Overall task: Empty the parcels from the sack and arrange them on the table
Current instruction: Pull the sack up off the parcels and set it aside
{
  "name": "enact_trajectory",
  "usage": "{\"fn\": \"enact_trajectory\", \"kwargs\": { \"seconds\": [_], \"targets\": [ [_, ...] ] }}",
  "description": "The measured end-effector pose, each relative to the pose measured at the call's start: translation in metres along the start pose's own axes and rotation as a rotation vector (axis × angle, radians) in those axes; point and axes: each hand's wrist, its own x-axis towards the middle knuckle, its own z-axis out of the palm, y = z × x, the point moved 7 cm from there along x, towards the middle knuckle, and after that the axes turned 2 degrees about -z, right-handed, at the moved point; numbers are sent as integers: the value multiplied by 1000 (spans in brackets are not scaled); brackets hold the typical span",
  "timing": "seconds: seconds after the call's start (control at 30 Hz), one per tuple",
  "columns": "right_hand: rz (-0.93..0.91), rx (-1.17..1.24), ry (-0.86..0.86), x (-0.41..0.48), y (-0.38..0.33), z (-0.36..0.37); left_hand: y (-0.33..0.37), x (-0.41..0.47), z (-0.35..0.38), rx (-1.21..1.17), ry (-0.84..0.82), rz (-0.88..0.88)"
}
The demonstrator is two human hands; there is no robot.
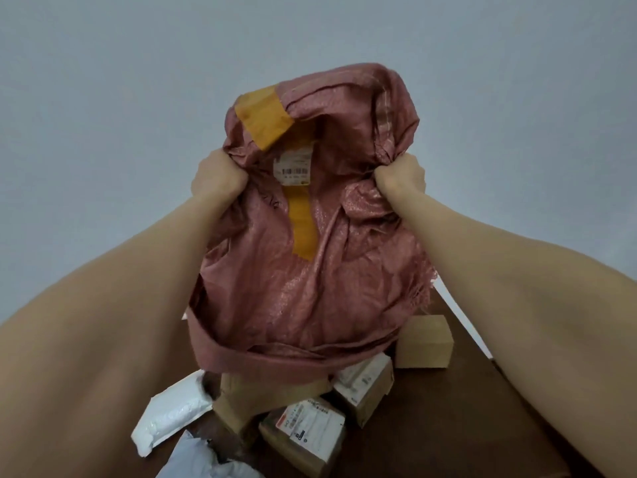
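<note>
While the left hand (220, 177) and right hand (401, 177) clench their fingers (238, 182) on the top of the sack (303, 263), it hangs vertical, mouth lowest, just above parcels (303, 432) heaped on the surface (465, 426).

I note a plain wall (103, 98) filling the upper and middle of my view. It is pale grey-blue, matt and uniform in finish from left to right. The light on it is soft and even, dimming slightly toward the upper corners. Low in the view I record a dark brown tabletop (475, 419), smooth, with a dull sheen. Its far right edge runs as a straight diagonal line. Just beyond that edge lies a narrow pale strip (463, 317); I cannot tell whether it is floor or wall base.
</note>
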Motion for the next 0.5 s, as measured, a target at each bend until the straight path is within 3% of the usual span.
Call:
{"fn": "enact_trajectory", "kwargs": {
  "seconds": [0.17, 0.3, 0.4, 0.5],
  "targets": [
    [37, 46, 47, 11, 12, -33, 37, -3, 6, -39, 18, 27],
    [68, -16, -32, 13, 23, -43, 52, -7, 23, -11, -99, 68],
    [67, -4, 75, 17, 29, -60, 62, -2, 18, -55, -45, 86],
    [108, -56, 49, 15, 38, -64, 74, -3, 31, -47, -154, 131]
  ]
}}
